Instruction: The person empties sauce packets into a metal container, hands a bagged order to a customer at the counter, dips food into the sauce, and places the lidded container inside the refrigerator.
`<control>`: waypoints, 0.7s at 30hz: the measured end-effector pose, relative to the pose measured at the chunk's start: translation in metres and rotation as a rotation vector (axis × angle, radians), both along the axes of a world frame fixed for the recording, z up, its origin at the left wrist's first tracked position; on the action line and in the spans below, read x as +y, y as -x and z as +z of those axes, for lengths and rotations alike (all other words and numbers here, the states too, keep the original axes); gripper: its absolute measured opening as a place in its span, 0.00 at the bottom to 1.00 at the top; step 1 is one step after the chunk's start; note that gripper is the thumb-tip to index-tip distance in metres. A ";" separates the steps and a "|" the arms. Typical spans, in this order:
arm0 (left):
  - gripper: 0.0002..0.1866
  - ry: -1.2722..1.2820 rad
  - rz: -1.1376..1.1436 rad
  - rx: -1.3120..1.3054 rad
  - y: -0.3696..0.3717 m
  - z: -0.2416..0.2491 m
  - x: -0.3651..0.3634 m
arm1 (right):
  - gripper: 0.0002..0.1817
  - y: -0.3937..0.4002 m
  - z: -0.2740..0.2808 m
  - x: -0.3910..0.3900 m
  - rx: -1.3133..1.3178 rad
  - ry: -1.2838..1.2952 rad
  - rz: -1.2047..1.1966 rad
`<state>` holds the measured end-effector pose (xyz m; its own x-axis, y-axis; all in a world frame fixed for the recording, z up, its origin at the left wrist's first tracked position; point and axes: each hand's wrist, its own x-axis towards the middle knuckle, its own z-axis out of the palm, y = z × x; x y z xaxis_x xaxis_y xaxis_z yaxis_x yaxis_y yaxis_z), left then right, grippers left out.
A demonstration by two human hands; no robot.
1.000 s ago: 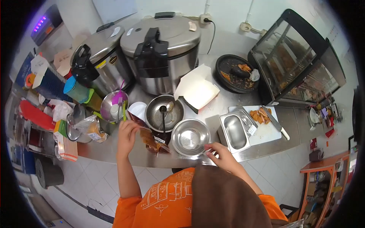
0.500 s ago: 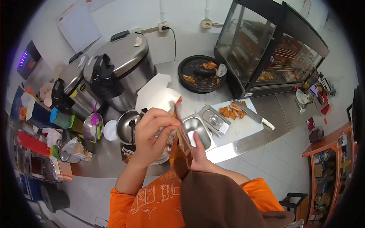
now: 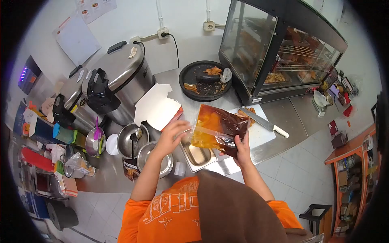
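One clear bag (image 3: 219, 127) of orange & dk-brown liquid is hanging tilted above the counter (image 3: 291, 119), partly covering a steel pan (image 3: 199, 156) & white board (image 3: 267, 139) w/ knife (image 3: 263, 121). R hand (image 3: 242, 152) is pinching its lower R corner, thumb in front, fingers behind. L hand (image 3: 172, 135) is reaching to its L edge, fingers partly spread; can't tell if they're touching. Steel bowl (image 3: 166, 164) is sitting nr L wrist.
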<state>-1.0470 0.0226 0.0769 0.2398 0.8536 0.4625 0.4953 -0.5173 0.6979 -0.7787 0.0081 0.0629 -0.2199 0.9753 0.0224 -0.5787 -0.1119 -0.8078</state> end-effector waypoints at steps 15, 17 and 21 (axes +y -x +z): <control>0.24 0.021 0.216 0.231 0.025 -0.027 -0.031 | 0.18 0.040 -0.019 0.025 -0.743 -0.569 0.210; 0.23 -0.188 0.115 0.196 0.012 -0.018 -0.023 | 0.18 0.041 -0.010 0.028 -0.752 -0.582 0.320; 0.14 0.051 -0.109 -0.009 0.005 -0.042 -0.017 | 0.18 0.038 -0.006 0.024 -0.799 -0.634 0.343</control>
